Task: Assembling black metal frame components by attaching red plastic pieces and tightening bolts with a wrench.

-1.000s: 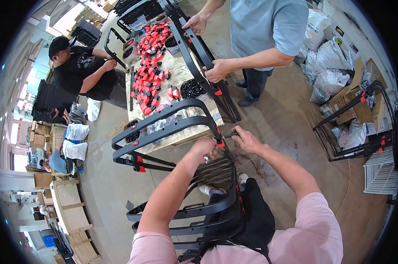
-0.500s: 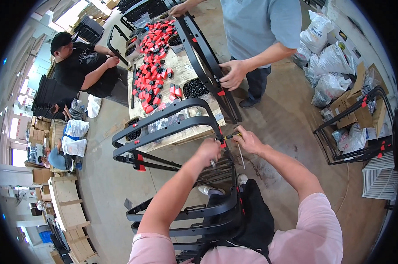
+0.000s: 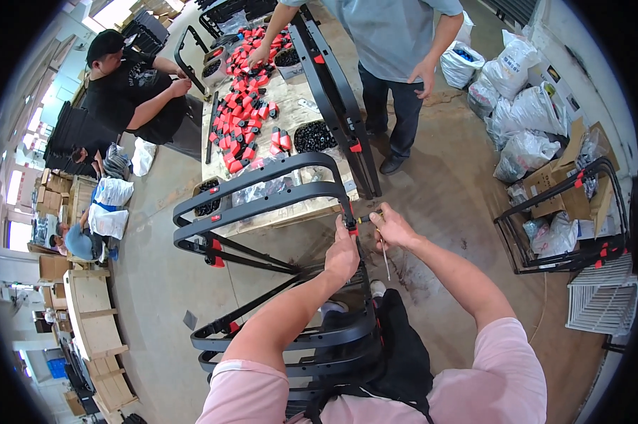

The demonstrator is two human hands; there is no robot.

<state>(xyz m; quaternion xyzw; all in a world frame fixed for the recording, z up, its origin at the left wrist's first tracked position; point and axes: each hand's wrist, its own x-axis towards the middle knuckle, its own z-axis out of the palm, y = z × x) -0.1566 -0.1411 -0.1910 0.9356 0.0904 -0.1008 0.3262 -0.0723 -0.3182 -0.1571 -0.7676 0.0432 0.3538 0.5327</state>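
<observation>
I stand over a black tubular frame with a curved double handle and red clips. It rests on a stack of similar frames in front of me. My left hand grips the frame's upright tube just below a red clip. Right beside it, my right hand holds a thin screwdriver, whose shaft points down toward the floor. Both of my sleeves are pink.
A wooden table carries several red parts and trays of black pieces. Another black frame leans on it. A person in grey stands behind; a person in black sits at left. White bags and a frame stand right.
The person in grey has let go of the leaning frame and now reaches one hand onto the table's red parts. My hands stay at the same clip on the frame.
</observation>
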